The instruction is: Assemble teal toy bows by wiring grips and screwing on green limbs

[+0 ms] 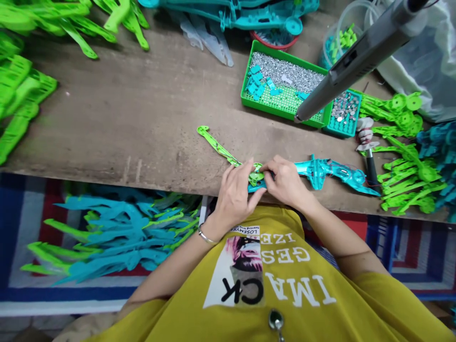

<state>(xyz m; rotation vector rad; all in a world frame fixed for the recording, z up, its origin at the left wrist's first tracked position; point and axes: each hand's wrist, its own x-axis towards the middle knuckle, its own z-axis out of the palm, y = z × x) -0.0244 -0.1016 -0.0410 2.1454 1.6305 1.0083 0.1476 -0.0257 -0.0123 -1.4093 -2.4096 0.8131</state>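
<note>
Pinching a round green hub point(255, 174) between the fingers point(246, 172) of the left hand point(233, 192) and the fingers point(271, 166) of the right hand point(285, 183), both hands are clenching around it at the bench edge, fingertips close together. The hub is sitting right under the fingertips, on the end of a long green plastic arm point(217, 147) that is stretching up and left across the wood. A teal plastic piece point(256, 186) is lying tucked just under the fingers, touching the hub. A larger teal plastic assembly point(329, 171) with thin red wires is extending right from the right hand; whether it joins that piece is hidden. A metal bangle point(206, 235) is circling the left wrist, and a yellow printed T-shirt point(267, 266) is filling the lower frame. Farther up, a green tray point(256, 90) is holding silver screws and teal bits, beside a small teal tray point(344, 128) of round metal parts. A grey power tool point(356, 61) is hanging above them. A black-handled tool point(371, 173) is lying on the wooden workbench point(107, 118) near green plastic parts point(409, 175). More green parts point(17, 104) are piling up at far left, and teal-and-green parts point(117, 232) are lying on a striped mat point(24, 247) below the bench.
</note>
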